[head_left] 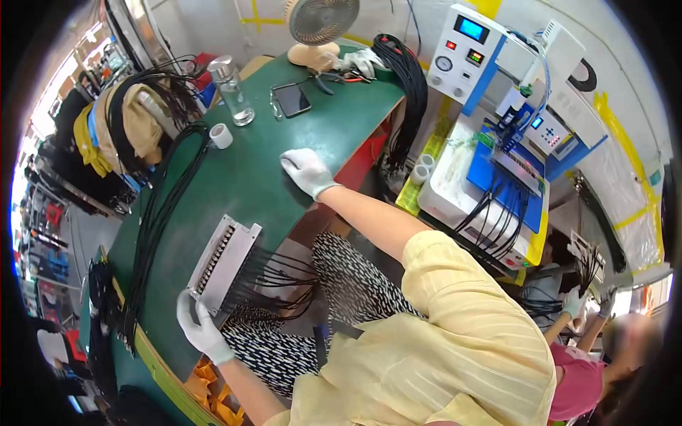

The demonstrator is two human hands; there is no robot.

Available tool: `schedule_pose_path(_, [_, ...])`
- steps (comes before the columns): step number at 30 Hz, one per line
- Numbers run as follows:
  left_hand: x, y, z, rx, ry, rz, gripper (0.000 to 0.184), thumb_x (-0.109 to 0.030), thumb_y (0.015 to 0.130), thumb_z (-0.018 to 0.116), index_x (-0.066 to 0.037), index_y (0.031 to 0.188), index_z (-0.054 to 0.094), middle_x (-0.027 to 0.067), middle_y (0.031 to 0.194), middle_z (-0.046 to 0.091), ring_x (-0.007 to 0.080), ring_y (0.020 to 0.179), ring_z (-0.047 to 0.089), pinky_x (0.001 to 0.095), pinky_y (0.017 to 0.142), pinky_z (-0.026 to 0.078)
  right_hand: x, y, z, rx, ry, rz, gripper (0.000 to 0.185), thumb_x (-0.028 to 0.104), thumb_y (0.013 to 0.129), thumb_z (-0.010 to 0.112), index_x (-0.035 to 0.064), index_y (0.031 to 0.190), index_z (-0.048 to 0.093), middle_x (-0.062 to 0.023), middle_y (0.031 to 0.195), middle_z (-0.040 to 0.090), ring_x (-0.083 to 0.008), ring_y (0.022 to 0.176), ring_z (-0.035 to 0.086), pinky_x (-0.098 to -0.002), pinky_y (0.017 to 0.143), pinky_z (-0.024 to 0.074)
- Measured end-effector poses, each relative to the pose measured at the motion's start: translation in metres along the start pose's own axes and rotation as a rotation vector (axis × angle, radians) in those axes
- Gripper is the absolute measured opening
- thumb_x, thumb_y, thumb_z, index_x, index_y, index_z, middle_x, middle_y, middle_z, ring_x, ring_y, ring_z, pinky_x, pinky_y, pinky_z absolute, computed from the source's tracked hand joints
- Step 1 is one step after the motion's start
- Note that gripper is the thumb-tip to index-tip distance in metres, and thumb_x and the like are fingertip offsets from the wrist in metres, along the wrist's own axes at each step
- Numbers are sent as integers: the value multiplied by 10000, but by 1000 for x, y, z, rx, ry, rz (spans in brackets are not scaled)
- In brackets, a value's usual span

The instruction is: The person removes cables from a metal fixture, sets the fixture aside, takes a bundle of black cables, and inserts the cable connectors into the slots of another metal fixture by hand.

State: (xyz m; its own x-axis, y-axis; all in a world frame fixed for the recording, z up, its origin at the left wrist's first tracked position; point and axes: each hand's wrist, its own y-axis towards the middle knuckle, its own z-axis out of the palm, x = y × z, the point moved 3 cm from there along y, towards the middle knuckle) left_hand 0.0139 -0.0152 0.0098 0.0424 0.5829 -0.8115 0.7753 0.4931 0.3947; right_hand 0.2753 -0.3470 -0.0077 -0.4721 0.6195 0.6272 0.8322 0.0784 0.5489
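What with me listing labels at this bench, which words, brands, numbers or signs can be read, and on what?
None can be read with certainty.
Blue screen: marks too small.
Red-and-green display: figures too small.
Round gauge: dial markings too small.
Keypad panel: screen and buttons too small.
Phone: no legible text.
Pale fixture at the left hand: no lettering visible.

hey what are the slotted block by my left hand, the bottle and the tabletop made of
The slotted block seems to be metal, perhaps aluminum: pale gray, dull sheen, crisp edges. The bottle looks like clear glass or hard plastic, see-through, its cap shiny like steel. The tabletop looks covered in smooth green rubber or vinyl, softly reflecting light.
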Motion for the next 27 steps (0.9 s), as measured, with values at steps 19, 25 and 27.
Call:
schedule_pose_path(19, [26, 21, 13, -34, 287, 22, 412, -198, 951, 600, -45, 1331, 555, 159, 1239, 599, 253, 1171, 560, 330, 1017, 425, 0, -5, 0, 13, -25, 15, 245, 247, 909, 628, 60, 1054, 692, -147, 1057, 679, -321, 1038, 616, -392, 929, 466])
schedule_pose_path(25, [30, 20, 14, -84, 321, 70, 391, -271, 960, 562, -56, 1286, 578, 144, 1218, 637, 304, 1139, 592, 456, 1106, 344, -9, -1, 3, 54, -3, 38, 220, 195, 924, 617, 38, 1066, 679, -139, 1048, 682, -294, 1009, 632, -360, 912, 473])
schedule_pose_path(27, [32, 19, 14, -100, 313, 24, 377, -243, 962, 555, -73, 1297, 575, 147, 1197, 644, 302, 1129, 596, 453, 1110, 343, -9, -1, 3, 62, -5, 22, 227, 199, 931, 609, 36, 1074, 676, -136, 1057, 682, -291, 1018, 630, -359, 920, 470])
